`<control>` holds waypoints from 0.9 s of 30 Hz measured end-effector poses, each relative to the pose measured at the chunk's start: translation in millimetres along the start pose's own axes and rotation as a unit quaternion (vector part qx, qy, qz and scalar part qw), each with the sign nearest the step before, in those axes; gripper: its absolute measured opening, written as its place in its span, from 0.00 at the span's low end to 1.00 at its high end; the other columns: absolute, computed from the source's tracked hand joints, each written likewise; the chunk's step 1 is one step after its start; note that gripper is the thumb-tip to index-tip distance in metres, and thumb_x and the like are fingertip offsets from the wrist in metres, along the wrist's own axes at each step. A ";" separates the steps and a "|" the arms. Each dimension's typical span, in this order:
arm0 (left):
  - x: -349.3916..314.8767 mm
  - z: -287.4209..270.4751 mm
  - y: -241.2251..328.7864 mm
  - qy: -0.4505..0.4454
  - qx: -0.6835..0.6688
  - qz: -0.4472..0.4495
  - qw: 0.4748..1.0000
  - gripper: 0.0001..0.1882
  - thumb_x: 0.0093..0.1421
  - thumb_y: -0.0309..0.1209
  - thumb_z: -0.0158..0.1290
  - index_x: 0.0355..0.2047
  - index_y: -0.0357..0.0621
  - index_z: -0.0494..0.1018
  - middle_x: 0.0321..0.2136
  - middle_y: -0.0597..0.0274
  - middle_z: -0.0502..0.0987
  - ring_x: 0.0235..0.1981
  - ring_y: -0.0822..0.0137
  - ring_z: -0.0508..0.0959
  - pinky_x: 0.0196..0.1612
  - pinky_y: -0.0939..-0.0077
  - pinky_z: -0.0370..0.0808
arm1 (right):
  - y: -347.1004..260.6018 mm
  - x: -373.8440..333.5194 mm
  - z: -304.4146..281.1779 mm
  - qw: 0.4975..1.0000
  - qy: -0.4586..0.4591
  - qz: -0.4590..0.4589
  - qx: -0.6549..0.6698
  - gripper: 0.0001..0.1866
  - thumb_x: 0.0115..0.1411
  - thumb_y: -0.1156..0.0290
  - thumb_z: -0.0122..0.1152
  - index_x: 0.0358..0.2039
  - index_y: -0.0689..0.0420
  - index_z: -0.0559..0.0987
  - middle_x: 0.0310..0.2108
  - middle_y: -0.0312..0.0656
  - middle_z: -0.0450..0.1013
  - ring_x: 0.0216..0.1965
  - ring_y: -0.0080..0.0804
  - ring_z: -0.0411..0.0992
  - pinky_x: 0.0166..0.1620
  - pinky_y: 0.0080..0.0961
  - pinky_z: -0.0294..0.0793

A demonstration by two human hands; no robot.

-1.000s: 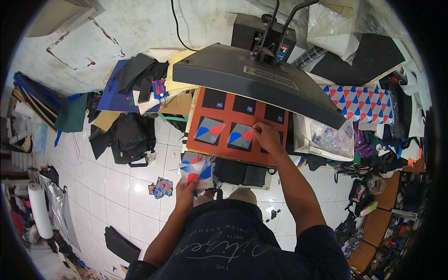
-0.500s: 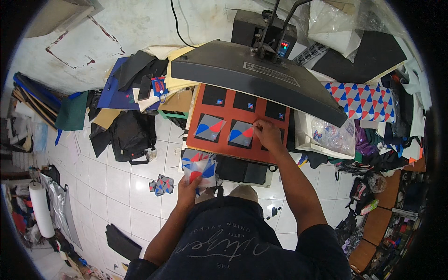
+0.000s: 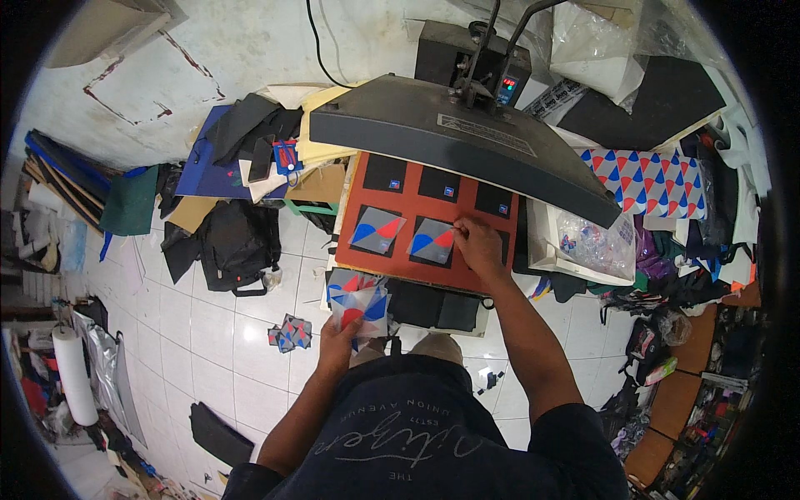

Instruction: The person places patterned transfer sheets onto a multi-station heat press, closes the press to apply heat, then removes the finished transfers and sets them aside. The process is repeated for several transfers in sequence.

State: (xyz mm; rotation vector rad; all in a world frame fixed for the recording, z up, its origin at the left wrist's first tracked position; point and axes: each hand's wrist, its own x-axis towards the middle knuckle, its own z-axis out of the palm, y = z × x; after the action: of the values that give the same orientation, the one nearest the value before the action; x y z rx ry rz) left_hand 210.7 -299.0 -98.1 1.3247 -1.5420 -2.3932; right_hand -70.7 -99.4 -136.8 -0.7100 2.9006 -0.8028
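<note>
Patterned film (image 3: 428, 242) is pinched by right hand (image 3: 479, 242); left hand (image 3: 338, 337) clasps sheets (image 3: 363, 297); press (image 3: 400, 117) bears a label (image 3: 486, 135)

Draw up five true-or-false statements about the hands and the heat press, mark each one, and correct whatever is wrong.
1. The left hand holds several printed films. True.
2. The right hand is at the right edge of the middle film on the red-brown pad. True.
3. The heat press's upper plate is shut flat on the pad. False: it is raised above it.
4. The black backpack is left of the pad. True.
5. The patterned sheet is left of the upper plate. False: it is to the right.
</note>
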 end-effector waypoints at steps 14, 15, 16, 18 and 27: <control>1.8 -2.1 -5.3 -0.004 0.001 0.012 1.000 0.13 0.61 0.24 0.54 0.46 0.33 0.72 0.38 0.54 0.80 0.39 0.64 0.81 0.43 0.72 0.77 | 2.7 -1.7 2.7 0.999 0.029 -0.033 0.020 0.08 0.54 0.66 0.66 0.33 0.54 0.79 0.31 0.40 0.78 0.35 0.39 0.78 0.40 0.36 0.76; 2.6 -2.6 -6.1 -0.007 0.005 0.017 1.000 0.13 0.61 0.24 0.54 0.46 0.33 0.72 0.38 0.54 0.80 0.38 0.64 0.81 0.43 0.73 0.77 | 3.1 -1.7 2.6 0.999 0.027 -0.034 0.023 0.09 0.54 0.66 0.66 0.34 0.53 0.79 0.32 0.40 0.78 0.35 0.38 0.78 0.40 0.36 0.76; 3.4 -3.1 -6.8 -0.010 0.009 0.021 1.000 0.13 0.61 0.24 0.55 0.46 0.33 0.72 0.38 0.54 0.80 0.38 0.64 0.81 0.43 0.73 0.77 | 3.5 -2.3 2.5 0.999 0.045 -0.029 0.008 0.09 0.55 0.66 0.65 0.36 0.53 0.79 0.32 0.40 0.78 0.35 0.39 0.78 0.40 0.36 0.76; 1.4 -3.1 -4.5 -0.004 0.028 0.020 0.999 0.13 0.61 0.24 0.54 0.46 0.33 0.72 0.38 0.55 0.80 0.38 0.65 0.81 0.43 0.73 0.77 | -4.3 -2.1 -4.2 0.996 0.080 -0.023 -0.022 0.11 0.56 0.65 0.64 0.39 0.53 0.79 0.33 0.42 0.78 0.35 0.40 0.78 0.41 0.36 0.76; -1.0 -3.4 -3.3 0.004 0.011 0.011 1.000 0.13 0.62 0.25 0.54 0.46 0.33 0.72 0.38 0.54 0.80 0.37 0.64 0.81 0.43 0.73 0.77 | -7.1 -24.2 -36.4 0.999 0.044 0.024 -0.015 0.13 0.58 0.62 0.63 0.42 0.53 0.79 0.38 0.46 0.76 0.39 0.43 0.77 0.41 0.41 0.75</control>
State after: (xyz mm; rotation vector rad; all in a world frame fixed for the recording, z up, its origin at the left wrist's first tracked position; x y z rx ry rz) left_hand 214.9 -299.4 -100.4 1.3130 -1.5770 -2.3629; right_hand -52.1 -76.7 -103.6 -0.6191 3.0016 -0.8075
